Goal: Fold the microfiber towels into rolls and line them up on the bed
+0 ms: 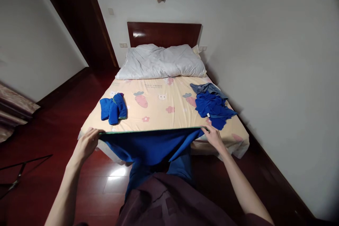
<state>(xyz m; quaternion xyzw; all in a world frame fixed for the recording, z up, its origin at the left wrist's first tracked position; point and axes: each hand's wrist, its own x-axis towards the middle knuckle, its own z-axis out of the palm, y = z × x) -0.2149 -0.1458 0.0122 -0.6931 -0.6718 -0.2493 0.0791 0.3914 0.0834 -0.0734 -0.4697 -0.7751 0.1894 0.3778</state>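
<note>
A blue cloth with a green edge (156, 143) is stretched taut between my two hands, in front of the foot of the bed. Its lower part sags toward my legs. My left hand (89, 142) is closed on the cloth's left corner, and my right hand (212, 136) pinches the right corner. Folded blue cloths (113, 108) lie on the bed, ahead of my left hand. Beyond my right hand is a crumpled heap of blue cloth (213, 107), with a small white tag showing and a grey-blue piece (203, 88) at its back.
The bed (159, 113) has a cream sheet printed with carrots and flowers. A white quilt (161, 61) is bunched by the dark wooden headboard (164, 33). At the left are a curtain (16, 113) and a thin black metal frame (21, 169) on the red floor.
</note>
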